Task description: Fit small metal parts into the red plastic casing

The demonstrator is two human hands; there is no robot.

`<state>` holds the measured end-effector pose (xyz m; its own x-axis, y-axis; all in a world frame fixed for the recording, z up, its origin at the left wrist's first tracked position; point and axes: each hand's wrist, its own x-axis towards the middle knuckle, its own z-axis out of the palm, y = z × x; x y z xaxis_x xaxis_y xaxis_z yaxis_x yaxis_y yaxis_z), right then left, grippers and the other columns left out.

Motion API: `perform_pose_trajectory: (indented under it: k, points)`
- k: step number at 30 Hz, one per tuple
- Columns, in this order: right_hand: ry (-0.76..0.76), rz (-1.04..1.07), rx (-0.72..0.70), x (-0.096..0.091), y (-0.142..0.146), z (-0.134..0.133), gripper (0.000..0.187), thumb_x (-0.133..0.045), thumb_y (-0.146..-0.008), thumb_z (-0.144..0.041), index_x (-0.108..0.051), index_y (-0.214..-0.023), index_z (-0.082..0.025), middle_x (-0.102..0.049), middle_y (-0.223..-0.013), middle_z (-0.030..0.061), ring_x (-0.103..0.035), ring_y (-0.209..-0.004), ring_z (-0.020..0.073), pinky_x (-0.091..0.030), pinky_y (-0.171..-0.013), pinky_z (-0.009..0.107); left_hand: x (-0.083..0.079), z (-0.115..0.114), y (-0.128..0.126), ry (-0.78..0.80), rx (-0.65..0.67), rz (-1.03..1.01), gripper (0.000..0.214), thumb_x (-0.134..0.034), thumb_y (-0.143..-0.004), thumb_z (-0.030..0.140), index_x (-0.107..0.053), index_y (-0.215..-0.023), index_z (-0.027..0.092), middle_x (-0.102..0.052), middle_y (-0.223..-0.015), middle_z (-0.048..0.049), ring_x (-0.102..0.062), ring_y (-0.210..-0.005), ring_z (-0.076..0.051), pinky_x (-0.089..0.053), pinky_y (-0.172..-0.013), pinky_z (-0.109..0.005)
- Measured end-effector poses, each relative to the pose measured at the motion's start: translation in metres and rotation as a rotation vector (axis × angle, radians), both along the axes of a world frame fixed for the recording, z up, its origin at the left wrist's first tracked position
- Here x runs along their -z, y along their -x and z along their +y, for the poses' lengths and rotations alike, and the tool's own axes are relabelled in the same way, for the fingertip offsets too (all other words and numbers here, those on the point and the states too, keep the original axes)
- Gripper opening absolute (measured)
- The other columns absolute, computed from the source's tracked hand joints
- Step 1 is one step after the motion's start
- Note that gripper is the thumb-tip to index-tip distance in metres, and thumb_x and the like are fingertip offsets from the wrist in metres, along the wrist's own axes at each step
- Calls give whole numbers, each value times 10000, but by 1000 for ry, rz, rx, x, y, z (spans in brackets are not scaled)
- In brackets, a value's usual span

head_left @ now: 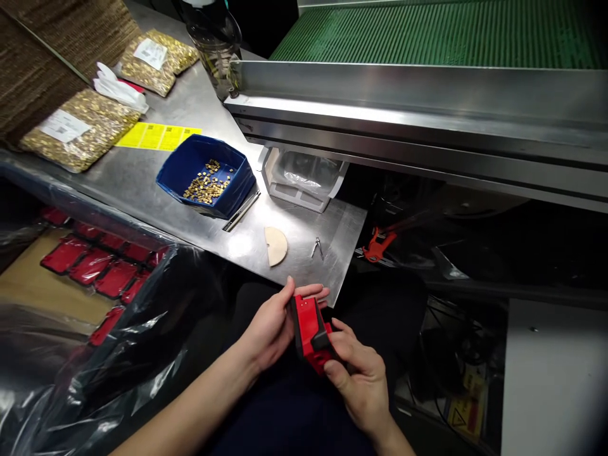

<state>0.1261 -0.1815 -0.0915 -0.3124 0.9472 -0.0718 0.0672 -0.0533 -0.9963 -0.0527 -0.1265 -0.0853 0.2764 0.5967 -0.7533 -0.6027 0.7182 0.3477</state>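
Observation:
A red and black plastic housing [310,326] is held above my lap, close to the front edge of the metal table. My right hand [358,373] grips its right side between thumb and fingers. On its other side, my left hand [273,323] cradles the housing, thumb up and fingertips reaching out behind it. Just beyond my hands, a beige half-round disc [276,246] lies on the table. To the right of the disc is a small metal tool [318,247] with two legs. A blue bin [206,177] contains many small brass-coloured pieces.
A metal conveyor frame [418,126] with a green belt [437,35] crosses the back. Below it sits a clear-lined tray [304,177]. Bags of brass pieces [83,130] lie at left. A plastic-lined box [156,278] holds several red parts [111,275]. An orange-handled tool [379,244] is at right.

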Motion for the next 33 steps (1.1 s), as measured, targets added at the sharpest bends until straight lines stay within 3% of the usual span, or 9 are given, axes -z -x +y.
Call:
perform_pose_trajectory:
  k: [3,5,10,13,17,21,25,29,33]
  points:
    - [172,8,83,-6,0,-1,181,-649,-994,-342,-807,-1062,-287,-796,-992,21,-732,-937,225,-536,-932,344,2,-8,0,-121,43,122,550,-426,-1043,592,-691,-1329,204,-642,-1442,-132,-534,-1374,-369,-417,-1162,-531]
    - [247,-13,131,-10,0,-2,197,-652,-992,-343,-814,-1077,-270,-796,-960,27,-724,-838,203,-552,-784,290,0,-13,1,-237,107,220,477,-489,-1031,559,-647,-1387,284,-612,-1477,-93,-499,-1403,-370,-381,-1180,-555]
    - [282,-65,180,-14,2,-3,200,-674,-982,-361,-820,-1085,-271,-768,-823,-8,-683,-729,150,-523,-703,226,-3,-22,6,-497,270,378,398,-600,-982,505,-703,-1325,333,-393,-1655,-28,-272,-1549,-357,-212,-1280,-507]
    - [298,-96,194,-15,4,-3,201,-680,-979,-373,-822,-1083,-277,-757,-787,-21,-674,-712,140,-516,-685,211,-4,-24,6,-549,272,370,369,-650,-950,469,-732,-1284,337,-345,-1680,-19,-312,-1531,-366,-250,-1269,-500]
    - [277,-144,191,-17,9,-5,199,-673,-983,-374,-819,-1081,-281,-786,-846,-20,-706,-749,147,-537,-707,201,-7,-23,-4,-529,181,419,292,-597,-985,409,-807,-1142,283,-496,-1584,-49,-461,-1438,-358,-326,-1229,-472]
    - [224,-209,184,-21,15,-5,189,-686,-970,-373,-820,-1068,-282,-811,-920,-11,-744,-790,162,-558,-744,198,-9,-16,-15,-421,103,465,404,-495,-1038,462,-836,-1037,244,-634,-1457,-66,-560,-1336,-348,-401,-1161,-467]
    - [249,-230,170,-24,15,-1,206,-684,-968,-398,-817,-1057,-269,-801,-905,-5,-745,-822,170,-555,-756,201,-8,-10,-13,-296,66,342,552,-408,-1050,552,-842,-976,219,-619,-1479,-71,-533,-1352,-356,-439,-1109,-460]
    - [301,-224,170,-24,11,4,251,-674,-973,-437,-798,-1090,-253,-786,-896,1,-729,-829,172,-547,-749,208,-8,-11,-8,-304,120,240,386,-553,-999,505,-812,-1096,236,-560,-1530,-53,-504,-1365,-338,-483,-1023,-378]
    - [255,-216,88,-25,7,12,315,-655,-973,-503,-762,-1149,-265,-774,-965,16,-725,-914,202,-549,-808,238,-5,-14,-10,-231,112,176,343,-612,-963,439,-784,-1152,210,-687,-1310,-90,-575,-1246,-307,-496,-972,-350]
